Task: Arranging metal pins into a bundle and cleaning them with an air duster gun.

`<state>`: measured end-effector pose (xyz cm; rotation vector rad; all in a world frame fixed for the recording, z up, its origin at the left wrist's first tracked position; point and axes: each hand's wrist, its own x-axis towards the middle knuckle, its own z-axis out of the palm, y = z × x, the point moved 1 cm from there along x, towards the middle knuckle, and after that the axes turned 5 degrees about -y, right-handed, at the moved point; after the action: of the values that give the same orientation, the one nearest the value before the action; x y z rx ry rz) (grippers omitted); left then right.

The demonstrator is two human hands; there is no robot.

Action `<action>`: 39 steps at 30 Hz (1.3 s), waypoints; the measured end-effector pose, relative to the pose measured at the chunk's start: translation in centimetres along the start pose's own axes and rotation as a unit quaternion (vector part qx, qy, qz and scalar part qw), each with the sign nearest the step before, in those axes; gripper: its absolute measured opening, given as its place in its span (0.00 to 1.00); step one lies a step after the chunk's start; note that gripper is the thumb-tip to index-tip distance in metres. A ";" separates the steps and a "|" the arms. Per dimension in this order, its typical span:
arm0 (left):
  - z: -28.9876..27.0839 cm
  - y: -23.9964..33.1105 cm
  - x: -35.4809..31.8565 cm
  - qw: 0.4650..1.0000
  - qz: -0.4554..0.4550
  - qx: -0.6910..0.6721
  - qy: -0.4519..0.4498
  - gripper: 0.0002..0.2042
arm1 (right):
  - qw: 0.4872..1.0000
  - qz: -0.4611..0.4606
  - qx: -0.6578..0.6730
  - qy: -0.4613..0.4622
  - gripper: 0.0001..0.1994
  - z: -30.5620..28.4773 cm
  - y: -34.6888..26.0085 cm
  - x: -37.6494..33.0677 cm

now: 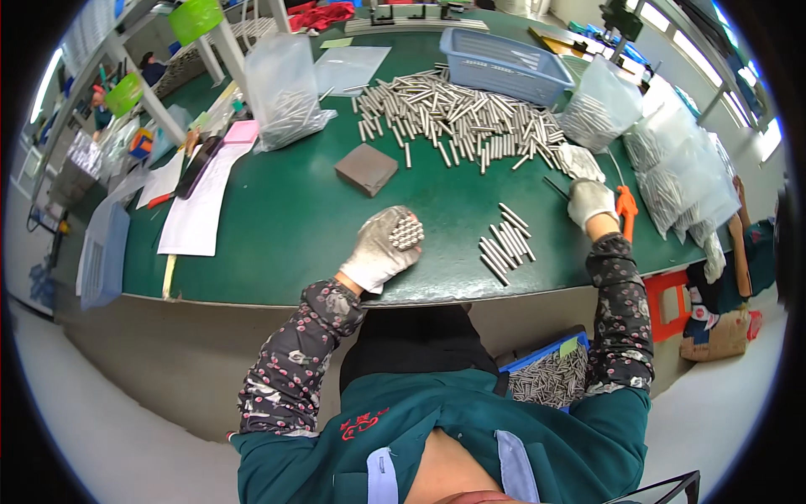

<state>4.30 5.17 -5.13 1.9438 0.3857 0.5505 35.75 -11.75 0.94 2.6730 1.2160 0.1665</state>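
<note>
My left hand, in a white glove, is closed around a bundle of short metal rods held end-on above the near edge of the green table. My right hand, also gloved, rests on the table at the right, next to orange-handled scissors; whether it grips anything is unclear. Several loose rods lie in a row between my hands. A large heap of the same rods spreads across the far middle of the table.
A dark grey block lies mid-table. A blue basket stands behind the heap. Clear plastic bags of rods sit left and right. Papers lie at the left. A blue bin of rods is below the table.
</note>
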 end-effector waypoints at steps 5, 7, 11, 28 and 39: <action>0.1 1.4 -0.1 0.999 -0.020 0.034 0.000 0.15 | 0.927 -0.045 0.372 -0.017 0.09 -0.7 -0.2 -0.5; 0.1 1.6 -0.1 0.999 -0.023 0.039 0.004 0.15 | 0.757 -0.122 0.637 -0.085 0.11 -1.9 -1.8 -1.5; -0.3 1.5 -0.1 0.999 -0.035 0.028 -0.003 0.15 | 0.770 -0.230 0.578 -0.142 0.12 -6.2 -9.0 -3.6; -0.3 2.1 -0.2 0.997 0.035 0.067 0.014 0.14 | 0.825 -0.462 0.316 -0.078 0.09 -8.8 -15.5 -2.4; -0.2 2.1 -0.5 0.999 -0.012 -0.014 -0.028 0.11 | 0.855 -0.442 0.255 -0.090 0.11 -8.0 -16.3 -1.6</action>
<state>3.83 4.17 -3.25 1.9205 0.3637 0.4828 21.28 -1.42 4.98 2.0653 2.5108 -0.6057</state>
